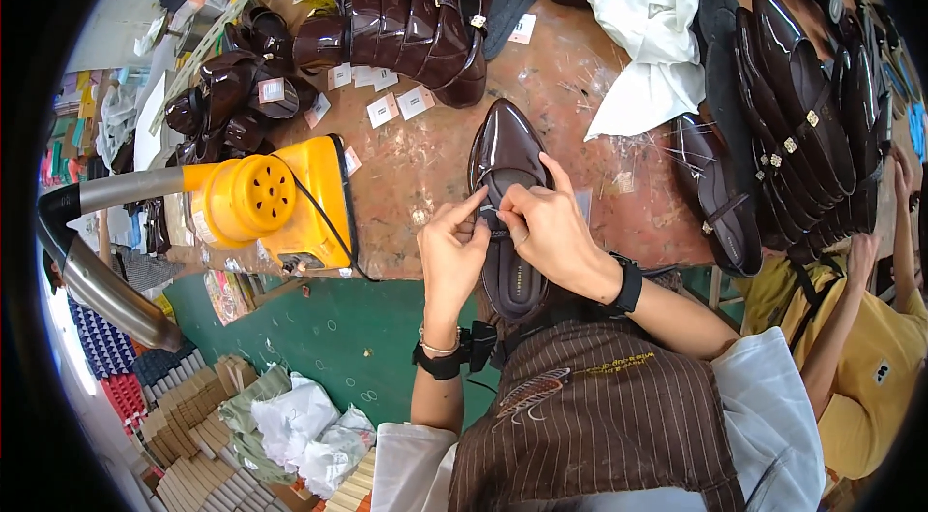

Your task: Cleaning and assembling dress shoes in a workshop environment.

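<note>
Shoe in hand: a dark brown, glossy, pointed shoe [508, 143] lies opening-up at the near edge of the table [425, 140], toe pointing away from the person, heel reaching past the edge toward the striped apron [599, 415].
Left hand: this hand [452, 243] is at the shoe's left side, forefinger reaching to the opening and thumb bent beside it; whether its grip is closed on anything I cannot tell.
Right hand: this hand [553, 230] touches the shoe from the right, thumb and a bent finger drawn close over the opening, another finger along the upper; what its grip pinches is hidden.
Wrists: a black band [628, 283] on the right, another [440, 362] on the left.
Yellow machine: a vented, corded unit [259, 195] stands left of the shoe, joined to a grey pipe [126, 193].
Far left shoes: brown shoes with glittering ornaments stand in a row [411, 9], paper tags [383, 110] near them.
Right side: a white cloth [650, 38], a strapped shoe [720, 198] and a packed group of shoes [797, 116].
Co-worker: a person in a yellow shirt [875, 372], beyond the right-hand shoes.
Floor: green [348, 319], with white bags [302, 423].
</note>
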{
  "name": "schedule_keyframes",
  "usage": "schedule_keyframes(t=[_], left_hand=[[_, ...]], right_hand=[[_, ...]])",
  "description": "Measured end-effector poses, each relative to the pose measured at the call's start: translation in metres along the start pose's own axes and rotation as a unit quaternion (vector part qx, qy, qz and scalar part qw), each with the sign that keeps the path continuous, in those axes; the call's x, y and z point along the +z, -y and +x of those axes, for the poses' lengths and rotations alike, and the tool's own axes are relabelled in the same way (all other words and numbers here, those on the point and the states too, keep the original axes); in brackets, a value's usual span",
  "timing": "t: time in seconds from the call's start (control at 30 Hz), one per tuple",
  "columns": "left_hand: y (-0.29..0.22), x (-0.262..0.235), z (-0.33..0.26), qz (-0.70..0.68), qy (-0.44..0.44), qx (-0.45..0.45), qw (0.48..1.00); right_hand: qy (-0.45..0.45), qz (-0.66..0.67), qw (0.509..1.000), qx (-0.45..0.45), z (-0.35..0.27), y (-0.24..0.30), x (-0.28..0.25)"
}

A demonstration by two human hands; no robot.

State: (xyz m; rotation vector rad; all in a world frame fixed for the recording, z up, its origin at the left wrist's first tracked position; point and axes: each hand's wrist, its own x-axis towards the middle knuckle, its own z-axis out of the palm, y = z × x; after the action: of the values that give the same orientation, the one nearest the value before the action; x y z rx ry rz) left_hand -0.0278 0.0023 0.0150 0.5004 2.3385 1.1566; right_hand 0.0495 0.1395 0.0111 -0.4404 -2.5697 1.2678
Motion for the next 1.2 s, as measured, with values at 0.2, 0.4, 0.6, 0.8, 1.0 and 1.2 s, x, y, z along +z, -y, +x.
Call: schedule_keyframes(t=[0.2, 0.4, 0.6, 0.8, 1.0, 1.2], left_hand=[[0.008, 0.001, 0.001, -0.154, -0.004, -0.068, 0.986], [0.008, 0.001, -0.001, -0.135, -0.002, -0.035, 0.990], [0.008, 0.001, -0.001, -0.118, -0.006, -0.032, 0.992], [0.007, 0.003, -0.001, -0.140, -0.019, -0.060, 0.988], [0.004, 0.003, -0.001, -0.134, -0.029, -0.056, 0.989], [0.004, 0.004, -0.001, -0.102, -0.035, -0.052, 0.993]], right_hand=[[-0.025, -0.040, 0.996, -0.072, -0.005, -0.003, 0.009], [-0.018, -0.060, 0.997, -0.043, -0.002, 0.001, 0.010], [-0.027, -0.053, 0.997, -0.048, -0.003, 0.000, 0.012], [-0.028, -0.058, 0.997, -0.045, -0.002, 0.004, 0.010], [-0.022, -0.064, 0.997, -0.031, -0.001, 0.004, 0.014], [-0.029, -0.066, 0.997, -0.027, 0.000, 0.005, 0.015]])
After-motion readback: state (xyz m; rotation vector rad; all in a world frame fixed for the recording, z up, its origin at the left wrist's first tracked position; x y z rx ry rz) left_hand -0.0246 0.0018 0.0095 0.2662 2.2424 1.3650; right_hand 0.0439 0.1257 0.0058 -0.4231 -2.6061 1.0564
